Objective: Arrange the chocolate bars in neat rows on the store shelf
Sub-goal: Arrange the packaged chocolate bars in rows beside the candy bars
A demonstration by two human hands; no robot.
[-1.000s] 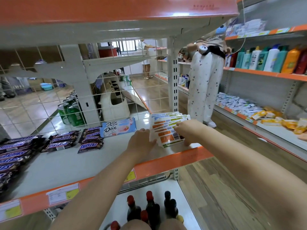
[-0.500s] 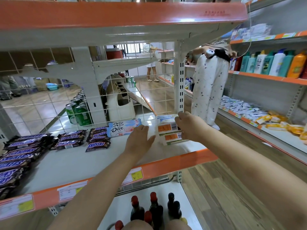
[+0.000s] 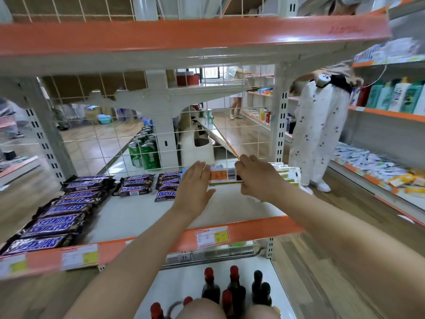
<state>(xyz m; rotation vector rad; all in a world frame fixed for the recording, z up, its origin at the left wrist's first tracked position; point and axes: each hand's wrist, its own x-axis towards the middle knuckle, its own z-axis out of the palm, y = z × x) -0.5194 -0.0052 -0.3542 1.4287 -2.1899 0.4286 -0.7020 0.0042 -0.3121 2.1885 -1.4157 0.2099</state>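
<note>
Hands: left [image 3: 193, 187] flat against, right [image 3: 257, 178] gripping chocolate bar stack [image 3: 224, 177] on shelf [image 3: 230, 203].

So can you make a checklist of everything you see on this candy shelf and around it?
Surface: white shelf with orange front edge and price tags.
Job's things: Snickers bars in rows at left; white-and-orange bar between both hands; more white packs at right.
Clutter: green cans behind the wire grid; dark bottles on the shelf below.
Grippers: left hand flat against the bar's end; right hand gripping it.
Cables: nothing seen.
Surroundings: person in white trousers, shampoo bottles on the right shelves.
</note>
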